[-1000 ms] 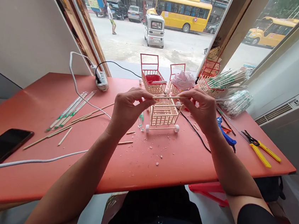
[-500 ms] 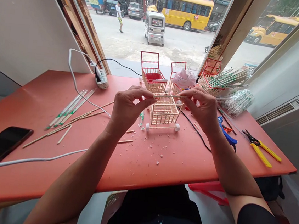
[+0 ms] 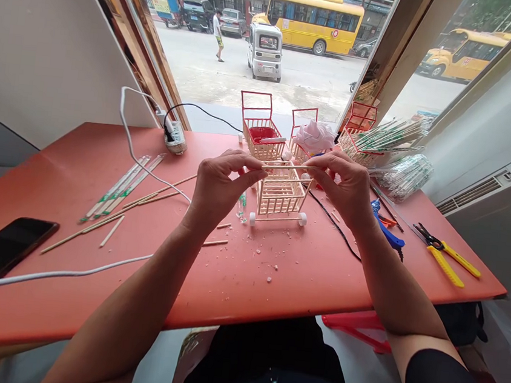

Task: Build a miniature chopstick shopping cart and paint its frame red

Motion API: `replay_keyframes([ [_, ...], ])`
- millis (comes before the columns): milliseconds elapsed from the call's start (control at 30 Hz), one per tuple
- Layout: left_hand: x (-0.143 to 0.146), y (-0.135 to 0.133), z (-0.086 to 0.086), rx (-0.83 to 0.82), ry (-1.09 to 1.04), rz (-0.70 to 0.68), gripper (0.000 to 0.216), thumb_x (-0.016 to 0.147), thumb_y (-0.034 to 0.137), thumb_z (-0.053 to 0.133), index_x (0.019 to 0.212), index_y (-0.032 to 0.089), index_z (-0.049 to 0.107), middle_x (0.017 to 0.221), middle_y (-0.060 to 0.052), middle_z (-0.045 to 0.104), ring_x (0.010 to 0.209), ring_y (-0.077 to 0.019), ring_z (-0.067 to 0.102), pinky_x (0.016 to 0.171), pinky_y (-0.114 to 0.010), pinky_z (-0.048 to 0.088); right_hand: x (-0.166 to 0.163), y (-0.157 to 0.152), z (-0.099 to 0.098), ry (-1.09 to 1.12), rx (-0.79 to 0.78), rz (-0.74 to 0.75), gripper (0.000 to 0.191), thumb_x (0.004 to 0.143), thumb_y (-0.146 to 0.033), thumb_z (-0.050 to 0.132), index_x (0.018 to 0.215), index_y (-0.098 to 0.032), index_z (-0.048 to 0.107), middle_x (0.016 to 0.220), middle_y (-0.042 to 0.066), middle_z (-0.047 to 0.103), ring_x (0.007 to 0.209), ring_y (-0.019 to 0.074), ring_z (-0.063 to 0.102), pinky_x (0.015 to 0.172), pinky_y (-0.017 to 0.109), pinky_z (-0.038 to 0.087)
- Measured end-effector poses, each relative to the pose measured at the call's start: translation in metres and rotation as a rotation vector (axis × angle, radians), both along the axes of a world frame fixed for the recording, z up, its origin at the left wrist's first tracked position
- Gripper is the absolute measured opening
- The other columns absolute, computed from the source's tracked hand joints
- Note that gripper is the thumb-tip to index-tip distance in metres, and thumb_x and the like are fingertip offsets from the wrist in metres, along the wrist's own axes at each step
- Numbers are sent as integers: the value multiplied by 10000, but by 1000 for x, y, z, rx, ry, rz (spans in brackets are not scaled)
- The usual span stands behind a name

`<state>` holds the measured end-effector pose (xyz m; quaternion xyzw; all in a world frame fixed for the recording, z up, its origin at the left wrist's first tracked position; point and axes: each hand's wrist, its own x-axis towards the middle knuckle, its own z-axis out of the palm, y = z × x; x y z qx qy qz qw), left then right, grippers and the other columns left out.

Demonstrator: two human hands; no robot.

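Observation:
A short wooden stick (image 3: 285, 166) spans the gap between my two hands, roughly level. My left hand (image 3: 224, 182) pinches its left end between thumb and fingers. Its right end is pinched by my right hand (image 3: 341, 185). Just below and behind the stick stands a small cart (image 3: 281, 203) built of thin wooden sticks, with white wheels at its front corners. Whether the held stick touches the cart's top, I cannot tell. Behind it are a red-handled stick cart (image 3: 261, 134) and another cart (image 3: 304, 120) with a pink-white cloth in it.
Right of my right hand lie a blue glue gun (image 3: 386, 226) and yellow-handled pliers (image 3: 451, 264). Wrapped chopsticks (image 3: 121, 186), loose sticks (image 3: 111, 219), a white cable (image 3: 92, 272) and a black phone (image 3: 7, 244) are on the left. Bundled sticks (image 3: 393, 136) stand at the back right.
Both hands keep their pinch on the stick, with hardly any movement. Outside the window, a walking person has moved to the right.

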<state>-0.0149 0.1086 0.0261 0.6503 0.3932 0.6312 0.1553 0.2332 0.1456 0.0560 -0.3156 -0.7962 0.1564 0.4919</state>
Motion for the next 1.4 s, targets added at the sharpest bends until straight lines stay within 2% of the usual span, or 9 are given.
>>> replay_keyframes([
  [567,0,-2,1,5,7,-2,30,829,233,859,836,254,839,827,-14,795,782,-165,680,735,-328,538,1,0,0,-7,25,6,88,982,-263,750,950,-288,828,932,-4,798,860,171,675,830,367,542],
  [833,0,-3,3,-20,32,2,43,845,291,858,837,253,837,848,-32,801,821,-184,704,748,-335,557,-2,0,0,-48,70,13,107,991,-248,744,988,-312,830,964,-1,803,911,188,695,871,385,556],
  [900,-2,-5,7,-41,52,-19,70,844,301,865,897,258,853,911,-44,815,845,-186,712,733,-330,563,-3,0,0,-57,79,10,108,992,-247,742,985,-311,829,952,-1,801,904,189,695,862,383,555],
  [967,-6,-7,11,-78,56,-67,207,827,334,895,1019,262,860,1011,-63,823,872,-190,720,713,-323,576,-3,1,-1,-63,83,0,106,993,-251,742,985,-311,829,953,2,801,902,191,693,855,383,552],
  [1067,-15,-11,14,-100,-29,-87,338,825,343,913,1146,277,829,1066,-68,804,896,-190,720,731,-321,607,-3,1,-2,-61,85,-3,102,995,-258,743,984,-312,829,956,3,798,905,193,692,851,380,550],
  [1133,-22,-11,11,-76,-160,-6,261,877,292,863,1132,302,810,1017,-48,781,877,-176,711,749,-318,613,-2,1,-2,-53,93,6,109,997,-249,740,985,-311,829,953,3,797,910,193,695,873,385,552],
  [1233,-29,-10,-2,-125,-311,100,135,885,243,814,1010,294,806,872,-23,750,723,-141,664,644,-291,567,-2,2,-3,-57,101,0,121,1003,-244,733,989,-315,830,956,4,796,924,198,696,891,393,551],
  [1333,-25,-12,-16,-316,-214,35,134,825,306,873,928,233,828,759,-34,756,628,-145,644,548,-282,507,-2,3,-3,-62,107,4,121,1002,-243,738,985,-318,832,944,2,792,902,196,689,868,389,550],
  [1400,-17,-16,-22,-386,-184,-30,231,793,389,921,923,214,845,802,-65,801,669,-176,697,571,-296,537,-2,3,-4,-59,123,23,124,1002,-231,740,982,-311,833,936,3,792,881,191,686,866,388,547],
])
